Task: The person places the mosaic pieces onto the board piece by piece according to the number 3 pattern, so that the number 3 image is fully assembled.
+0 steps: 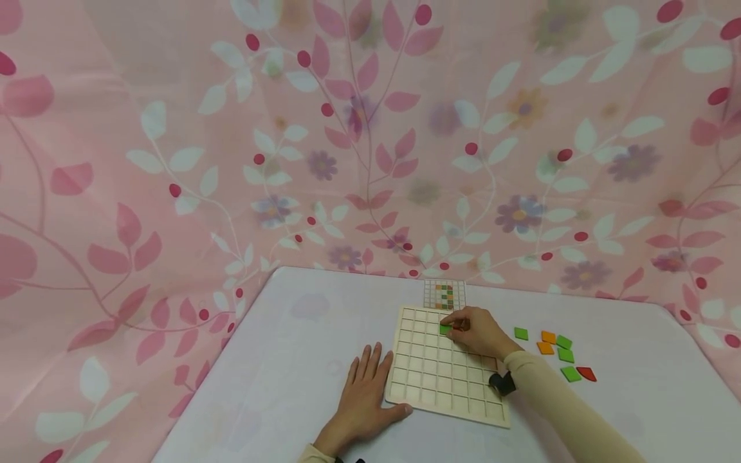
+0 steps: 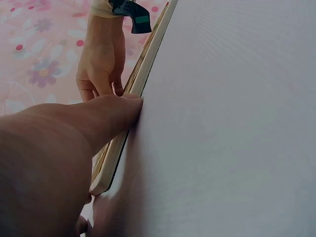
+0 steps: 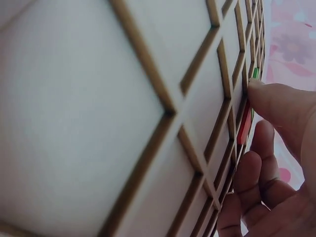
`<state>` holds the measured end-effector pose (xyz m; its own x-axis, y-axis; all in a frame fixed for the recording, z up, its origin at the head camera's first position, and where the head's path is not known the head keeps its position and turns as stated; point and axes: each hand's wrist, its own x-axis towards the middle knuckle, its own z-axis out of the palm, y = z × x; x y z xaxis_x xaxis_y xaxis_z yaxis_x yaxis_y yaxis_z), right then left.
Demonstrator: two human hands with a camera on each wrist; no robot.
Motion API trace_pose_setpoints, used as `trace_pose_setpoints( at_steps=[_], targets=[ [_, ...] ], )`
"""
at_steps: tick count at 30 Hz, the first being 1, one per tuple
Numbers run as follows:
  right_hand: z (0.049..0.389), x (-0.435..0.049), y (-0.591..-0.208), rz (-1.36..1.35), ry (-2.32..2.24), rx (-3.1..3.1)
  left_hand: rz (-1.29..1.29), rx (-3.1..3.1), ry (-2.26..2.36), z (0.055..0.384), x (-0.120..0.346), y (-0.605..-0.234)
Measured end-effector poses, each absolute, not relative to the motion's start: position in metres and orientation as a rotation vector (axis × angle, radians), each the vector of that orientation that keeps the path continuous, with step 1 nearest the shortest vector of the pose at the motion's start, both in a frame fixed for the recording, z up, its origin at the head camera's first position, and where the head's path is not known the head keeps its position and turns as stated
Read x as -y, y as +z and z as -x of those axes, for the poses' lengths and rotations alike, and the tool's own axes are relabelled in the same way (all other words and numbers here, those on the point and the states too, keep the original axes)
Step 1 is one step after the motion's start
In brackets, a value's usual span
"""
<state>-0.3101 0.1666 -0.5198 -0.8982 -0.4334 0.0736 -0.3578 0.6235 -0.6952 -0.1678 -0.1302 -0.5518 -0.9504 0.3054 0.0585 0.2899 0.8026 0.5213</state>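
A pale wooden grid board (image 1: 428, 379) lies on the white table. My left hand (image 1: 363, 399) rests beside its left edge, fingers straight and spread. In the left wrist view, the thumb (image 2: 111, 111) lies against the board's near edge. My right hand (image 1: 477, 331) reaches over the far part of the board, fingers bent. Its thumb and index finger pinch a green square tile (image 1: 445, 329) at a far-row cell. A red piece (image 3: 244, 123) shows at the grid beneath that hand, partly hidden by the fingers.
Behind the board lies a printed grid card (image 1: 428, 294) with coloured squares. To the right are loose green tiles (image 1: 521, 334), orange tiles (image 1: 545, 348) and a red curved-edge piece (image 1: 587, 373). A pink floral curtain (image 1: 370, 161) hangs behind the table.
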Motion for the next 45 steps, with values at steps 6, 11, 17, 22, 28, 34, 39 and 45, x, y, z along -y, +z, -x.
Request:
trace_pose_setpoints(
  at_steps=[6, 11, 17, 22, 28, 34, 39, 45],
  targets=[
    [0.311, -0.169, -0.522, 0.639, -1.141, -2.730, -0.508, -2.964, 0.894, 0.167, 0.130, -0.552],
    [0.310, -0.168, -0.521, 0.632, -1.145, -2.733, -0.507, -2.972, 0.899, 0.166, 0.130, -0.553],
    [0.307, -0.169, -0.522, 0.695, -1.178, -2.747, -0.477, -2.954, 0.849, 0.168, 0.131, -0.552],
    [0.306, -0.172, -0.523, 0.730, -1.207, -2.795, -0.465, -2.944, 0.819, 0.168, 0.131, -0.551],
    [0.304, -0.177, -0.523, 0.695, -1.249, -2.838, -0.474, -2.957, 0.842, 0.167, 0.130, -0.550],
    [0.302, -0.186, -0.522, 0.665, -1.254, -2.969, -0.464, -2.960, 0.824, 0.168, 0.129, -0.552],
    [0.305, -0.200, -0.517, 0.553, -1.203, -2.991, -0.439, -2.946, 0.813, 0.169, 0.129, -0.553],
    [0.307, -0.228, -0.510, 0.433, -1.043, -3.018, -0.449, -2.944, 0.825, 0.168, 0.129, -0.550]
  ],
)
